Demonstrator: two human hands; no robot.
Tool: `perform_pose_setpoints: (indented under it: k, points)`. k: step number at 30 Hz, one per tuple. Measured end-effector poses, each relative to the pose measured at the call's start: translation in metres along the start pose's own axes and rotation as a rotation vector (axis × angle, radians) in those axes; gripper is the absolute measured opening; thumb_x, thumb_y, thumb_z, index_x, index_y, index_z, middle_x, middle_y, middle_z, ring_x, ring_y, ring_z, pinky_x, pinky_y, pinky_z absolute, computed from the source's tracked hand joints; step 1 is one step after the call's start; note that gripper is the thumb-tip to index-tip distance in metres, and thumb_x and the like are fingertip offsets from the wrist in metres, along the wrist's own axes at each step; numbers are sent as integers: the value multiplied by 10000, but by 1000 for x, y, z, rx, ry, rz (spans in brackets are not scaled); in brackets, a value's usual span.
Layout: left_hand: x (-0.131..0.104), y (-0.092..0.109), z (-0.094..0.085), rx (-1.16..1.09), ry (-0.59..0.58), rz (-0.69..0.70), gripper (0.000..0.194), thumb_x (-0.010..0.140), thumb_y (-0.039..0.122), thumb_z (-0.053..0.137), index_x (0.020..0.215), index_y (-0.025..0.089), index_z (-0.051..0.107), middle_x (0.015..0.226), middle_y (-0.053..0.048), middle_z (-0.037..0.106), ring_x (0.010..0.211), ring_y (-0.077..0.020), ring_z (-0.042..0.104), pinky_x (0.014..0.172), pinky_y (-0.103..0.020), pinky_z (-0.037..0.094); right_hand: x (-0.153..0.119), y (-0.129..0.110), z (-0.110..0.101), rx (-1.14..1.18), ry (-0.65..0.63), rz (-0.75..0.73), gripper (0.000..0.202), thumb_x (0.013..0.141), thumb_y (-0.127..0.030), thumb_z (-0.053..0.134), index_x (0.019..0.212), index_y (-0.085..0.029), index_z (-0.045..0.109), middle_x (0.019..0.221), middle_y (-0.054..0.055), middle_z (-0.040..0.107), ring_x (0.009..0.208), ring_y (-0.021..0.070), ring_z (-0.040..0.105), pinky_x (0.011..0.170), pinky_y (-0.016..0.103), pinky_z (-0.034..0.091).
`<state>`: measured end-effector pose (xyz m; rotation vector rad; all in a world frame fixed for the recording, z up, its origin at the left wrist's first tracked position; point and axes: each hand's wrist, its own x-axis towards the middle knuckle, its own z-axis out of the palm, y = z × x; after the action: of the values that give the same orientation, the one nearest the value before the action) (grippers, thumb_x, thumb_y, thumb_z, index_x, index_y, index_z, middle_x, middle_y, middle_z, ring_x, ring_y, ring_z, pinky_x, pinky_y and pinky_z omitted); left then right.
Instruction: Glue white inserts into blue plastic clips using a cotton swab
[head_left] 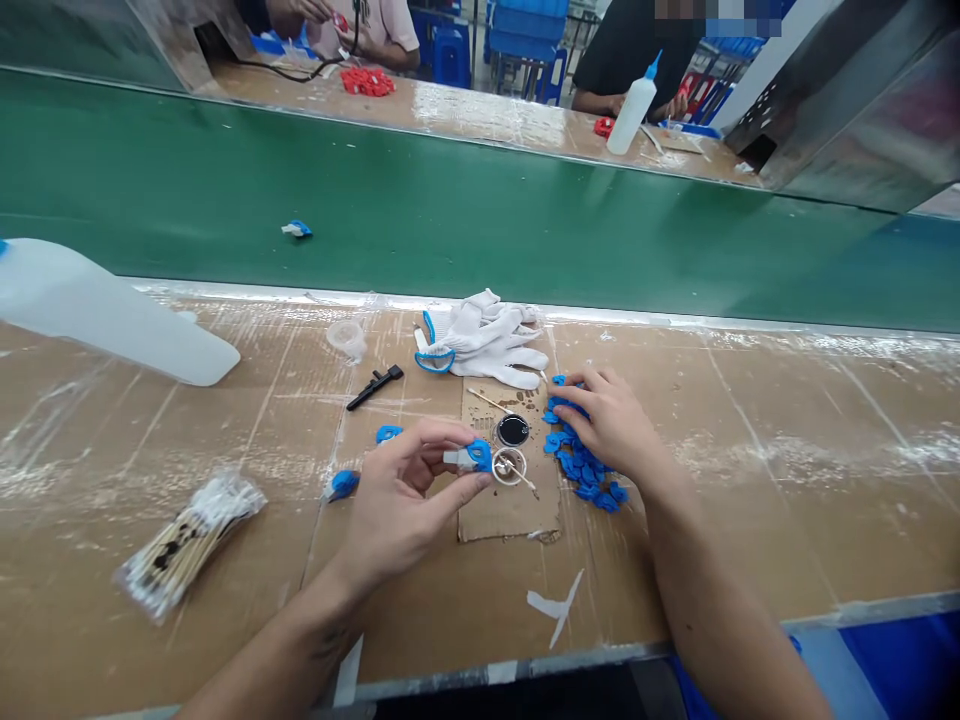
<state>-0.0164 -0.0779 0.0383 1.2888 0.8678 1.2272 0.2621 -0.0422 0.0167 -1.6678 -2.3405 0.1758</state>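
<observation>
My left hand (pixel 409 490) pinches a small blue plastic part (pixel 478 456) with a whitish translucent tab, between thumb and fingers. It hovers just left of a small round dish (pixel 510 466) with a cotton swab lying across it. My right hand (pixel 611 415) is at the upper left of a pile of small blue plastic parts (pixel 581 470). Its thumb and fingers are curled around a blue piece at the pile's edge. A round container of dark liquid (pixel 513 430) sits above the dish, on a stained cardboard piece (pixel 510 515). Two more blue parts (pixel 343 485) lie behind my left hand.
White gloves (pixel 484 340) with blue cuffs lie behind the cardboard. On the left are a black plastic tool (pixel 375 387), a bag of cotton swabs (pixel 191 540) and a large white bottle (pixel 112 310) on its side. Beyond the green belt (pixel 450 220), two people handle red parts.
</observation>
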Motion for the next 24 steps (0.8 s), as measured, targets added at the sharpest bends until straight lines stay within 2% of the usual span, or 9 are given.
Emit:
perform_pose_setpoints:
  k: [2, 6, 11, 18, 24]
  points:
    - [1, 0, 0, -31, -14, -24, 271, 742, 34, 821, 942, 190, 728, 968, -31, 776, 842, -150, 778, 729, -220, 665, 6, -4, 7, -14, -10, 5, 218, 998, -208, 567, 1041, -219, 780, 1137, 126, 697, 1068, 353, 559, 918, 548, 492]
    - [2, 0, -1, -83, -35, -91, 266, 731, 30, 825, 933, 169, 721, 974, -47, 781, 819, -138, 778, 697, -192, 655, 9, -4, 9, -7, -26, -3, 218, 963, -139, 570, 880, -214, 758, 989, 107, 692, 957, 306, 570, 846, 471, 489]
    - [2, -2, 0, -115, -50, -133, 262, 732, 47, 821, 942, 162, 714, 976, -64, 785, 840, -156, 782, 717, -216, 661, 6, 2, 10, 12, -17, -1, 150, 940, -162, 604, 997, -213, 733, 1059, 120, 661, 997, 325, 554, 881, 487, 480]
    - [0, -2, 1, -96, -54, -147, 255, 743, 65, 812, 952, 168, 707, 999, -66, 786, 832, -159, 786, 714, -232, 665, 7, 6, 5, 116, -34, 31, 65, 892, -173, 663, 844, -205, 633, 932, 101, 658, 942, 305, 569, 818, 425, 492]
    - [-1, -2, 3, -90, -66, -155, 248, 745, 89, 810, 949, 172, 695, 983, -76, 790, 842, -180, 784, 720, -263, 664, -5, 11, -13, 277, 42, 32, 52, 933, -209, 600, 885, -208, 619, 828, 48, 667, 802, 234, 624, 689, 348, 503]
